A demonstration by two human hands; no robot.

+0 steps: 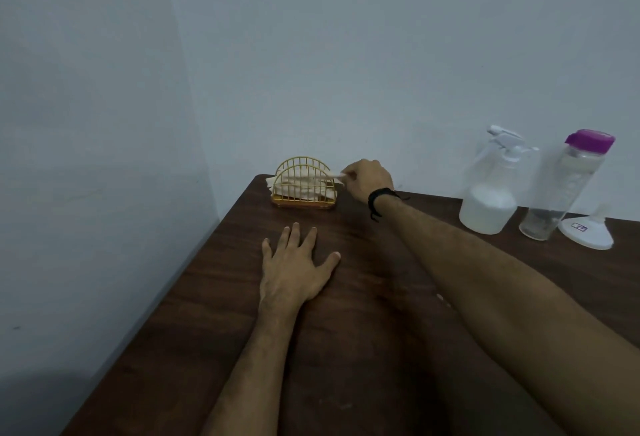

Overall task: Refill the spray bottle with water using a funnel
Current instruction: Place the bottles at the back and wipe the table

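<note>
Hands: left [294, 266] flat, right [367, 179] pinching napkin [332, 176]

Light: dim, even, bluish, leaving the upper frame flat.
Shadows: soft darkness is pooling in the lower left corner.
Focus: the whole picture is looking slightly soft and grainy.
Distortion: wide-angle bending is stretching the lower right edge.

One head-worn camera looks forward and down over the table [363, 314], close.
</note>
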